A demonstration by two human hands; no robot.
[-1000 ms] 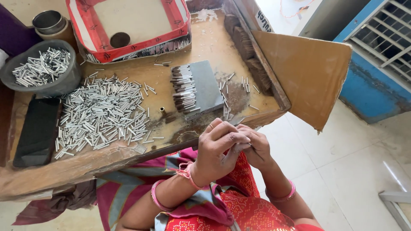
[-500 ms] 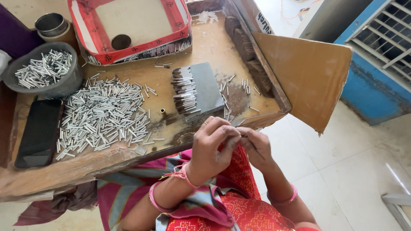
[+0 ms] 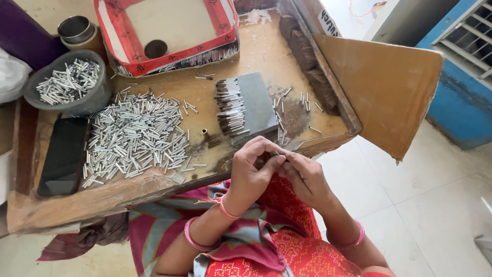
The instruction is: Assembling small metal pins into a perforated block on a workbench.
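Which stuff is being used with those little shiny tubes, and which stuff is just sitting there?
In use: left hand, right hand, pile of metal tubes, grey block of finished pieces.
Lying about: black phone, steel cup, red-edged box.

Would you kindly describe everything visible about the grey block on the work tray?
The grey block is a flat, slab-like rectangle, dull grey, perhaps stone or metal. It lies slightly askew on the worn wooden tray, right of the loose pile of silver tubes. A row of dark-tipped tubes rests along its left edge. Neither hand touches it.
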